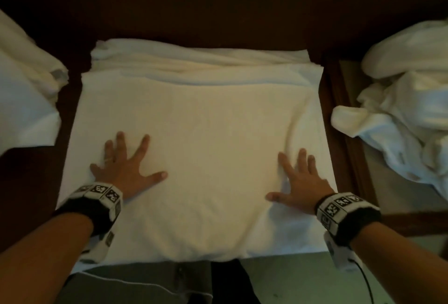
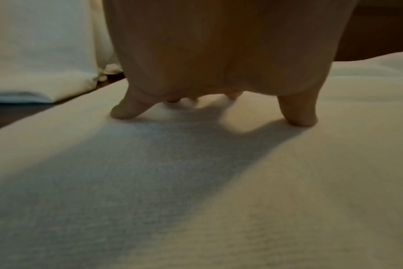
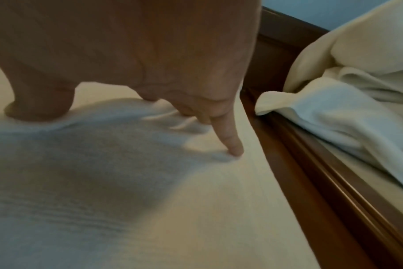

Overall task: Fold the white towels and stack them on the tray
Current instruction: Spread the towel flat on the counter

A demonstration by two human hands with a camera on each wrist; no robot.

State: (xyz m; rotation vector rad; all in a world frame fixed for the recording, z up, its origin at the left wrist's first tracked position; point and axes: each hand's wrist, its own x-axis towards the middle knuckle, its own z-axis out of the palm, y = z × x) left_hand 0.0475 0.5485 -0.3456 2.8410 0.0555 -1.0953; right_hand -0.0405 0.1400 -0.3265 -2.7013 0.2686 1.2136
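A folded white towel [image 1: 206,134] lies flat on top of a stack of white towels [image 1: 194,61] in the middle of the head view. My left hand [image 1: 123,168] presses on its near left part with fingers spread and straight. My right hand [image 1: 298,182] presses on its near right part the same way. The left wrist view shows my left hand [image 2: 219,63] with fingertips down on the towel [image 2: 196,182]. The right wrist view shows my right hand [image 3: 138,54] flat on the towel [image 3: 150,200], which wrinkles slightly under it. Neither hand grips anything.
A crumpled heap of white towels [image 1: 407,100] lies to the right inside a wooden-rimmed tray [image 1: 339,114], also shown as the heap [image 3: 345,109] and rim [image 3: 311,172]. More white cloth [image 1: 26,90] lies at the left. A dark wooden surface [image 1: 218,13] runs behind.
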